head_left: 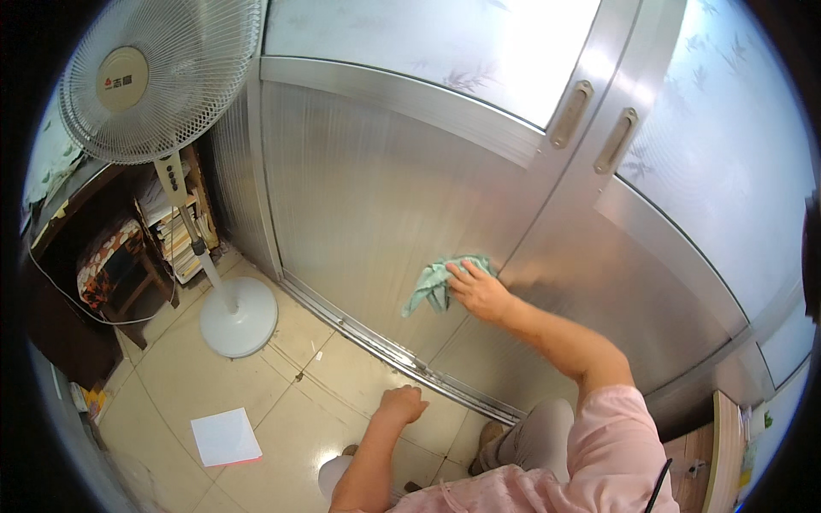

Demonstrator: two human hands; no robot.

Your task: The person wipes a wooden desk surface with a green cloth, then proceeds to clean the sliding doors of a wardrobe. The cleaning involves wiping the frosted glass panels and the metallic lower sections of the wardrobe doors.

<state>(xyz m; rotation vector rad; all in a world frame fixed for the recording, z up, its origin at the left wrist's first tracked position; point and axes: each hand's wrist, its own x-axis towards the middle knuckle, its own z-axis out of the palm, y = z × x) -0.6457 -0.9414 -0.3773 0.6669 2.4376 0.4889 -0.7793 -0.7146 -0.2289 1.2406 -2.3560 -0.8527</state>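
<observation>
A green cloth (434, 278) lies against the ribbed metal lower panel of a sliding door (359, 179). My right hand (479, 292) presses it there, its fingers over the cloth, beside the seam where the two door leaves meet. One corner of the cloth hangs loose to the left. Lower down, my left hand (402, 404) hovers above the tiled floor near the door track (385, 352). Its fingers are curled in, and nothing shows in them.
At the left, a white standing fan (239, 316) rises from its round base. Behind it are a shelf of papers (178, 244) and a dark wooden chair (128, 299) with a patterned cushion. A white sheet (226, 437) lies on the floor. A wooden cabinet (723, 449) stands at the lower right.
</observation>
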